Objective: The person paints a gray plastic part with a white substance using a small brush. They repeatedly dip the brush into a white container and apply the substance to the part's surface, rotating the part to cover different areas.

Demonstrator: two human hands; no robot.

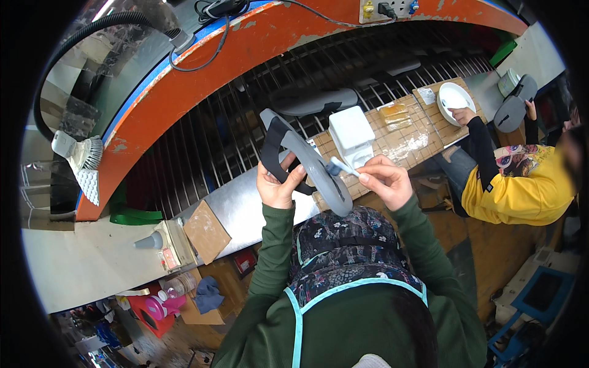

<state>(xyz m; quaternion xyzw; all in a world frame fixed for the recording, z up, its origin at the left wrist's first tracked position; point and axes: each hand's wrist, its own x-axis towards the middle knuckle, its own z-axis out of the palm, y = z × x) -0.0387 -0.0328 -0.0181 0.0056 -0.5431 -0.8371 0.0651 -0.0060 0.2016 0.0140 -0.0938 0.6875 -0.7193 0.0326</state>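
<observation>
My left hand (277, 185) is wrapped around a grey sandal (311, 161) with a black strap, which is tilted on its edge above the workbench. Between the fingertips of my right hand (389, 183) is a small brush (347, 168) with a pale blue handle. Its head is at the side of the sole and looks to be touching it; the bristles are partly hidden. Just beyond the brush stands a white plastic container (351, 132).
A conveyor of metal rollers (239, 98), with grey sandals (314, 101) on it, runs behind an orange frame (257, 37). To the right, a co-worker in a yellow top (521, 190) reaches into a white bowl (454, 98). Cardboard (207, 232) lies at left.
</observation>
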